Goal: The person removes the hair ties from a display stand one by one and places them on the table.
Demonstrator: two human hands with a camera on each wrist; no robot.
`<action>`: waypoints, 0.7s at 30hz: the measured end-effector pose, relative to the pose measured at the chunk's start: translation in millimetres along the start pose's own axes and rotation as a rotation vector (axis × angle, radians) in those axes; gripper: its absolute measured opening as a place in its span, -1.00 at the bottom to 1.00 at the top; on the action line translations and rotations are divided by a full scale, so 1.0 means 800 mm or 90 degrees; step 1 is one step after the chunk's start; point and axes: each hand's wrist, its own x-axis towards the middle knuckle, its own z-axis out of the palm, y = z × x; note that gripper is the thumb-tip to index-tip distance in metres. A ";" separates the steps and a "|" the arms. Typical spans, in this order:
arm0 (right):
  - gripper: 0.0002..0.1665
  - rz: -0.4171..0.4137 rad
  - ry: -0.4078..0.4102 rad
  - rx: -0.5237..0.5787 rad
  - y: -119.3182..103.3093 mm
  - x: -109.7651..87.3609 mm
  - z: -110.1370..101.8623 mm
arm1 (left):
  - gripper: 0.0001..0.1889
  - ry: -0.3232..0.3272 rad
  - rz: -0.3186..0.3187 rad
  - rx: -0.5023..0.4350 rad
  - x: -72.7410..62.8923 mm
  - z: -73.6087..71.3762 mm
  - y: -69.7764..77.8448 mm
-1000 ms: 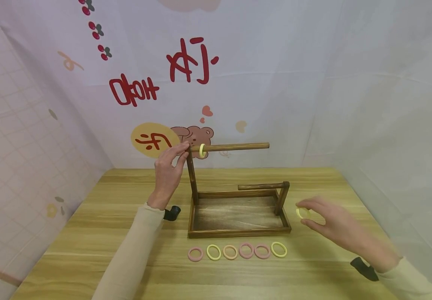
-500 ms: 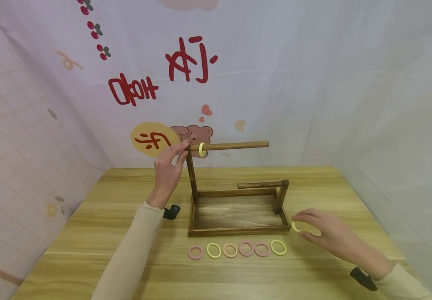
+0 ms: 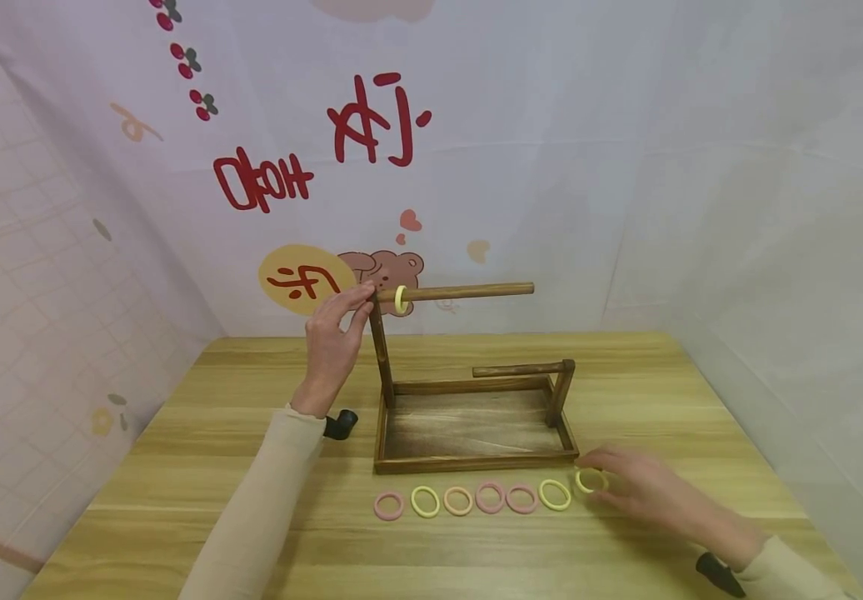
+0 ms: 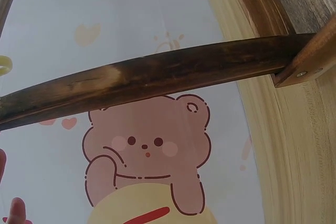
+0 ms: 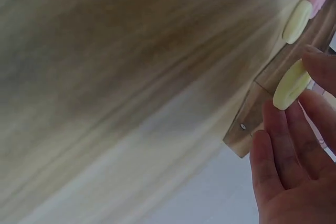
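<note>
In the head view, my left hand (image 3: 332, 337) grips the top of the tall post of a dark wooden ring stand (image 3: 380, 350), thumb and fingertips at the corner where the upper rod starts. One yellow ring (image 3: 400, 300) hangs on that rod near the post. The left wrist view shows the post (image 4: 152, 72) crossing close up, with a few fingertips (image 4: 18, 209) at its lower left. Right of the stand's front corner, my right hand (image 3: 652, 492) pinches another yellow ring (image 5: 292, 85) between thumb and fingers, low over the table.
A row of pink, yellow and orange rings (image 3: 457, 501) lies along the front of the stand's tray (image 3: 476, 460). A shorter rod (image 3: 519, 370) on a low post points left over the tray. Behind the table (image 3: 251, 358) hangs a printed cloth (image 3: 551, 167).
My right hand has come down and slightly left with the yellow ring, toward the right end of the row. The left hand stays at the post; the ring on the rod hangs as before.
</note>
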 end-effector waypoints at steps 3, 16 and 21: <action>-0.47 0.013 -0.024 0.005 -0.001 -0.001 0.003 | -0.73 0.001 -0.004 0.000 -0.001 0.001 -0.001; -0.53 0.023 -0.034 0.026 -0.006 -0.006 0.016 | -0.73 0.008 -0.002 -0.006 -0.002 0.003 -0.003; -0.50 0.035 -0.052 0.027 -0.005 -0.008 0.016 | -0.73 0.002 -0.001 -0.002 -0.001 0.001 -0.002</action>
